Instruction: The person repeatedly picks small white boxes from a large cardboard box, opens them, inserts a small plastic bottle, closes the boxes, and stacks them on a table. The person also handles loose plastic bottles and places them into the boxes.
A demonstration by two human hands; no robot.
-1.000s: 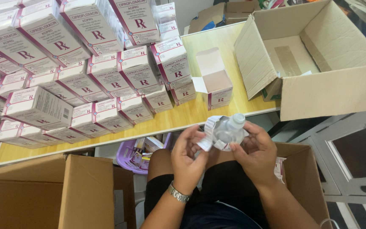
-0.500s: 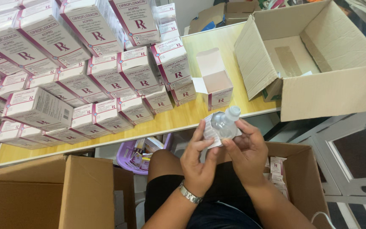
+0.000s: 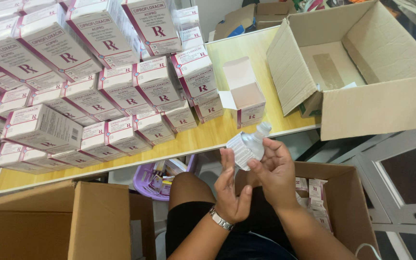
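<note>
Two hands raised over the lap, just below the worktop edge. Small clear bottle with a white label sits at the fingertips of the right hand, pinched between thumb and fingers, cap end tilted up toward the worktop. Left hand just beside it, palm open, fingers straight and spread, fingertips near the bottle's lower edge; contact unclear. Metal watch on the left wrist. Open small carton stands on the worktop straight above the bottle, flap up. Stacked white-and-magenta cartons fill the worktop's left. Large open cardboard box at right, another box by the right forearm.
</note>
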